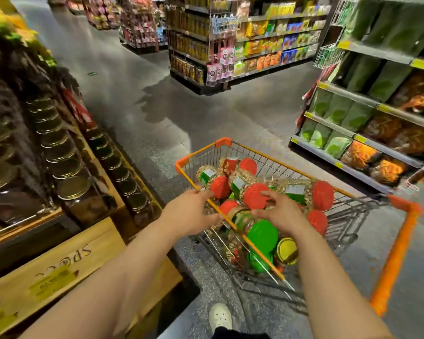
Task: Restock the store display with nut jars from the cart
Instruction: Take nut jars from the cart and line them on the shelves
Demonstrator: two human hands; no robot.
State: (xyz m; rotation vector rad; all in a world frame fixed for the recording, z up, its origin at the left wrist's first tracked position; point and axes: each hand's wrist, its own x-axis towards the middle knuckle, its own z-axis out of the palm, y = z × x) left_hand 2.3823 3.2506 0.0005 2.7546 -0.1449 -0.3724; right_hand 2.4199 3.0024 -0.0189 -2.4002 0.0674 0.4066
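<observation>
Taking the cart (230,152) as the landmark: far to its left, the wooden display (66,263) is carrying rows of dark jars with gold lids (72,185), too blurred to count. Its front plank is showing stamped letters upside down, roughly "SP" and a few more that cannot be read, above a yellow price tag (52,281) whose print is illegible. The display's corner is sitting just beside the cart's near-left rim, leaving only a narrow strip of floor between them.

The left hand (194,211) is reaching over the cart's left rim, fingers straight and relaxed, touching the orange rail and grasping nothing. Below it, a white shoe (220,316) is standing on the floor.

Inside the cart, nut jars (240,184) are lying heaped on their sides: about seven red lids, two green lids (262,236) and one yellow lid (287,250) are showing. Green and white labels are too small to read.

The right hand (279,214) is spreading curled fingers over a red-lidded jar (255,195); whether it is truly gripping it cannot be told.

Beyond the cart, open grey floor (157,106) is stretching toward the far aisle shelving. To the cart's right, shelves (353,133) are holding green and orange bags, with a clear passage between.
</observation>
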